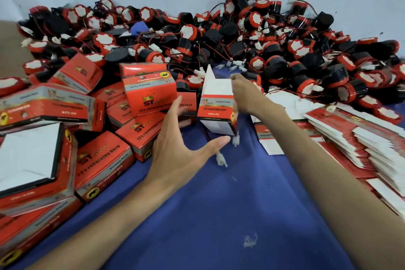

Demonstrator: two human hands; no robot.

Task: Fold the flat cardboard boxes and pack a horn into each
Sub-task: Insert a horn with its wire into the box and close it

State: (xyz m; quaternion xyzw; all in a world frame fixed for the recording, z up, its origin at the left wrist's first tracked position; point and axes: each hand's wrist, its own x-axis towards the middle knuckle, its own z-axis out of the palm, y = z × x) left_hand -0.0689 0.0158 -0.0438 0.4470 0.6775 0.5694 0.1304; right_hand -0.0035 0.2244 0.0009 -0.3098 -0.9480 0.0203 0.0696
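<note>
We are facing the heap of horns [241, 35], with packed boxes [98, 153] lying at our left and flat boxes [361, 138] at our right. Between them the box [215, 105] is standing upright, our right hand [243, 92] gripping its top edge. Our left hand [182, 138] is spreading open just beside its lower end, where a white plug [235, 140] is dangling out.

Blue-covered table [219, 208]: horn heap [285, 50] at rear, folded boxes [103, 160] left, flat box blanks [361, 142] right, white connector [221, 160] centre, pale scrap [249, 242], possibly plastic, in front.
</note>
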